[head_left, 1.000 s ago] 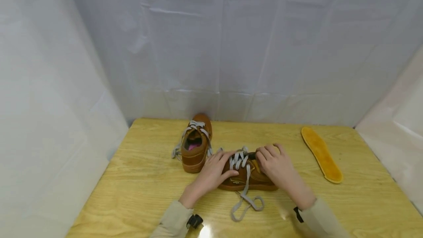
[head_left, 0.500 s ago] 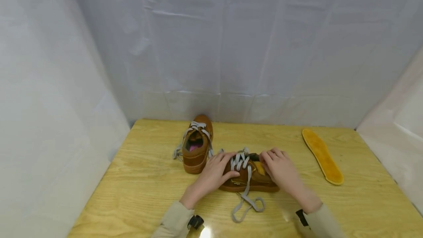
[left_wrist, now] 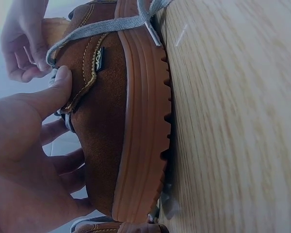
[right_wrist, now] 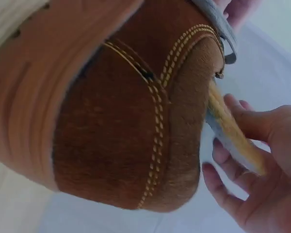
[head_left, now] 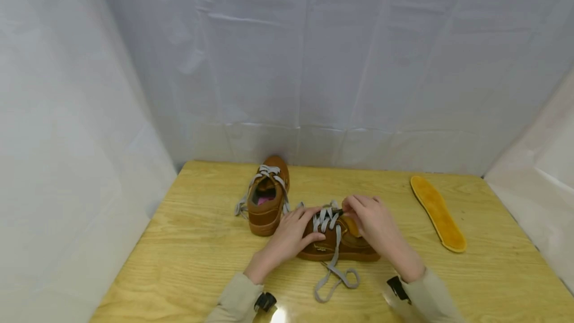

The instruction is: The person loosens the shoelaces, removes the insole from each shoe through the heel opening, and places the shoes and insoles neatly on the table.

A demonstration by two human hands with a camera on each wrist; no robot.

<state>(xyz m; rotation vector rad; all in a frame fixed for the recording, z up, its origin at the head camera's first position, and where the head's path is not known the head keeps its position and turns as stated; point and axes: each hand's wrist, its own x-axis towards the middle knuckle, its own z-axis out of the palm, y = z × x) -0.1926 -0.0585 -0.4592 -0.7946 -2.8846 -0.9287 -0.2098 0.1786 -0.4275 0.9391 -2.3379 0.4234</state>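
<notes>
A brown lace-up shoe (head_left: pixel 358 250) stands on the table, toe to the left. My left hand (head_left: pixel 291 231) grips its front part, thumb on the near side by the grey laces (head_left: pixel 326 219) and fingers over the far side. From the shoe's opening a yellow fuzzy insole (right_wrist: pixel 235 133) sticks out at a slant, its free end near the palm of my right hand (right_wrist: pixel 271 150). In the head view the right fingertips pinch the dark shoe tongue (head_left: pixel 338 212) just behind the laces; the insole's inner end is hidden inside the shoe.
A matching brown shoe (head_left: pixel 264 218) with a pink patch inside stands behind to the left. Another yellow insole (head_left: pixel 437 213) lies flat at the right of the wooden table (head_left: pixel 188 243). One loose lace (head_left: pixel 334 280) trails in front; white sheeting (head_left: pixel 269 64) stands behind.
My right hand shifts back from the tongue to the right, then returns left to the tongue. The left hand keeps its hold on the shoe, and the insole inside remains exposed.
</notes>
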